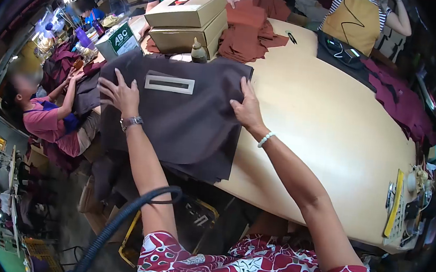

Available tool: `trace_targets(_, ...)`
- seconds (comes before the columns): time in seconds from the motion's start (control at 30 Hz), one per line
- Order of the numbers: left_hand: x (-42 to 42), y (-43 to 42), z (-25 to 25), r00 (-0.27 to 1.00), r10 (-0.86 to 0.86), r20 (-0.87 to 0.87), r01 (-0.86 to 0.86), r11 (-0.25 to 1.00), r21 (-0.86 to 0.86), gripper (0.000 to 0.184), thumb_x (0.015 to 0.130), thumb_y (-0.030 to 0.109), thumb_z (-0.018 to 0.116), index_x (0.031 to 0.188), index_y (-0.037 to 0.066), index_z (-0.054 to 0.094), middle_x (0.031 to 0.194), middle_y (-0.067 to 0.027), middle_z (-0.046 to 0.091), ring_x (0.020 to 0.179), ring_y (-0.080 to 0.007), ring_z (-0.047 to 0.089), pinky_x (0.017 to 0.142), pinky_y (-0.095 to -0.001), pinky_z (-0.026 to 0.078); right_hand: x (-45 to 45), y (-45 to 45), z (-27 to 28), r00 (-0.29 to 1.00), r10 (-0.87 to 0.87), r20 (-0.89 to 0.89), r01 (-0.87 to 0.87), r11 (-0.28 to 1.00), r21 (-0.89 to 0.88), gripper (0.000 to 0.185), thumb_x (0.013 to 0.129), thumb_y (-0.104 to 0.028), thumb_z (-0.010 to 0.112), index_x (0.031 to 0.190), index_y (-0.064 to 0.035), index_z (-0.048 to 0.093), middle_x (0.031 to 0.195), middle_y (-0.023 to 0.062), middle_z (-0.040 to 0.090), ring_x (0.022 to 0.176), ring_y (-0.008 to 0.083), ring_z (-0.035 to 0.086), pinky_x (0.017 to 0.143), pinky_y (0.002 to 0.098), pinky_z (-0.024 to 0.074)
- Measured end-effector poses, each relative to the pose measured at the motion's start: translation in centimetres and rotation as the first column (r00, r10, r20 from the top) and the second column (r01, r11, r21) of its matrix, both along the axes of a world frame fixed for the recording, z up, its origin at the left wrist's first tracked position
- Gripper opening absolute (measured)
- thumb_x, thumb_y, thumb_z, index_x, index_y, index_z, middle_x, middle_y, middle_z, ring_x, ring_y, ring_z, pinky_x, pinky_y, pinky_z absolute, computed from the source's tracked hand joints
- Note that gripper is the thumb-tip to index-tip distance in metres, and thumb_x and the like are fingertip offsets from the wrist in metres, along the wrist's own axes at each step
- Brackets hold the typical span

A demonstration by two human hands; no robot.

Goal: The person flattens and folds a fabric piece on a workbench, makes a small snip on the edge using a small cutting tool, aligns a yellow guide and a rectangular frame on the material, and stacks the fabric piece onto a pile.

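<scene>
A stack of dark purple-brown fabric pieces (187, 128) lies on the table and hangs over its front left edge. On top sits a pale rectangular frame (148, 82) with a long narrow slot. My left hand (123, 94) rests on the left part of the fabric, fingers spread and slightly blurred. At the right edge of the stack is my right hand (247, 106), its thumb apart from the stretched fingers, touching the cloth. Neither hand is closed around anything that I can see.
Two stacked cardboard boxes (187, 16) and a small bottle (199, 52) stand behind the fabric on the pale table (309, 154). Rust-coloured cloth (248, 32) lies beyond. A yellow ruler (394, 203) is at right. A dark hose (117, 225) crosses low left. Co-workers are nearby.
</scene>
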State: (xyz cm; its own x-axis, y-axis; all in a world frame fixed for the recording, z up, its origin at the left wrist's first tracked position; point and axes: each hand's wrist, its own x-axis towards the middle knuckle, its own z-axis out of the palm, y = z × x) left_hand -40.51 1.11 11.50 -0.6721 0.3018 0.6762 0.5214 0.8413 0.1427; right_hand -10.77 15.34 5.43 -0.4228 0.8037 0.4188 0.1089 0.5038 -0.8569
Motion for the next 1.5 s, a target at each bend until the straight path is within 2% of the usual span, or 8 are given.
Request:
trace_targets(0.27,4.0,1.0,-6.0,0.766,-0.231,0.6,0.267,0.963,0.03,0.084,0.084,0.072,0.035,0.148,0.019,0.023,0.154,-0.0172,0.013,0.14,-0.0426,0.013,0.105,-0.0679,0.009,0.1,-0.3,-0.3,0.998,-0.038,0.056,0.047,0.985,-0.168,0.058,0.083,-0.012,0.059,0.133,0.0105,0.04,0.141,0.0296,0.035,0.134,0.036,0.033,0.111,0.0342,0.0262)
trace_targets(0.67,0.6,3.7,-4.4,0.819,-0.311,0.482,0.417,0.9,-0.127,0.09,0.08,0.073,0.044,0.149,0.021,0.018,0.155,-0.0151,0.013,0.141,-0.0405,0.012,0.105,-0.0669,0.013,0.4,0.0,-0.9,0.994,0.099,-0.046,-0.109,0.92,-0.376,0.064,0.084,-0.013,0.06,0.14,0.0051,0.032,0.135,0.0253,0.046,0.118,0.0286,0.053,0.102,0.0319,0.0376)
trace_targets(0.77,3.2,4.2,-3.6,0.783,-0.368,0.501,0.505,0.847,-0.166,0.093,0.078,0.073,0.048,0.149,0.021,0.019,0.155,-0.016,0.011,0.141,-0.0383,0.011,0.105,-0.0671,0.015,-0.2,1.5,-4.2,0.994,0.047,0.103,-0.033,0.99,-0.134,0.068,0.085,-0.013,0.058,0.143,0.0035,0.027,0.131,0.0205,0.05,0.097,0.0211,0.059,0.086,0.0314,0.0453)
trace_targets(0.9,5.1,4.6,-4.3,0.744,-0.377,0.552,0.546,0.819,-0.177,0.1,0.072,0.075,0.054,0.149,0.021,0.019,0.155,-0.0166,0.007,0.142,-0.038,0.008,0.105,-0.067,0.016,1.8,1.1,-2.6,0.95,0.146,-0.276,-0.302,0.658,-0.69,0.075,0.087,-0.007,0.047,0.15,-0.0097,0.007,0.123,0.012,0.054,0.091,0.0139,0.057,0.09,0.0283,0.0452)
trace_targets(1.0,5.1,4.1,-4.1,0.722,-0.403,0.563,0.575,0.802,-0.162,0.107,0.066,0.075,0.06,0.149,0.022,0.017,0.155,-0.0165,0.006,0.142,-0.038,0.007,0.105,-0.0666,0.016,1.9,0.7,-4.4,0.864,0.19,-0.466,-0.459,0.676,-0.577,0.082,0.084,-0.013,0.059,0.148,-0.0022,0.009,0.129,0.0158,0.053,0.09,0.0171,0.058,0.078,0.0312,0.0444)
trace_targets(1.1,4.9,4.0,-4.6,0.731,-0.418,0.539,0.584,0.793,-0.176,0.109,0.065,0.07,0.066,0.149,0.022,0.016,0.155,-0.016,0.005,0.142,-0.0386,0.007,0.104,-0.0666,0.019,0.4,0.0,-5.0,0.94,0.254,-0.228,-0.315,0.902,-0.295,0.087,0.081,-0.015,0.067,0.148,-0.0029,0.013,0.123,0.0159,0.058,0.097,0.0223,0.06,0.082,0.0346,0.0462)
trace_targets(1.23,4.4,4.1,-5.0,0.74,-0.412,0.532,0.586,0.782,-0.21,0.111,0.064,0.068,0.068,0.15,0.022,0.014,0.155,-0.016,0.005,0.142,-0.039,0.007,0.104,-0.0666,0.02,-1.1,-0.9,-2.5,0.987,-0.004,0.161,-0.001,1.0,0.029,0.087,0.075,-0.02,0.073,0.144,-0.0016,0.022,0.107,0.0121,0.067,0.095,0.0319,0.062,0.084,0.0412,0.0474)
trace_targets(1.5,5.7,3.7,-4.6,0.76,-0.453,0.466,0.583,0.792,-0.181,0.115,0.062,0.071,0.068,0.15,0.021,0.013,0.154,-0.0189,0.007,0.142,-0.0391,0.007,0.104,-0.0678,0.018,4.0,2.6,-2.8,0.952,-0.194,0.238,0.189,0.981,0.044,0.075,0.071,-0.013,0.069,0.137,0.0035,0.036,0.098,0.0137,0.069,0.076,0.0279,0.068,0.075,0.0369,0.0525)
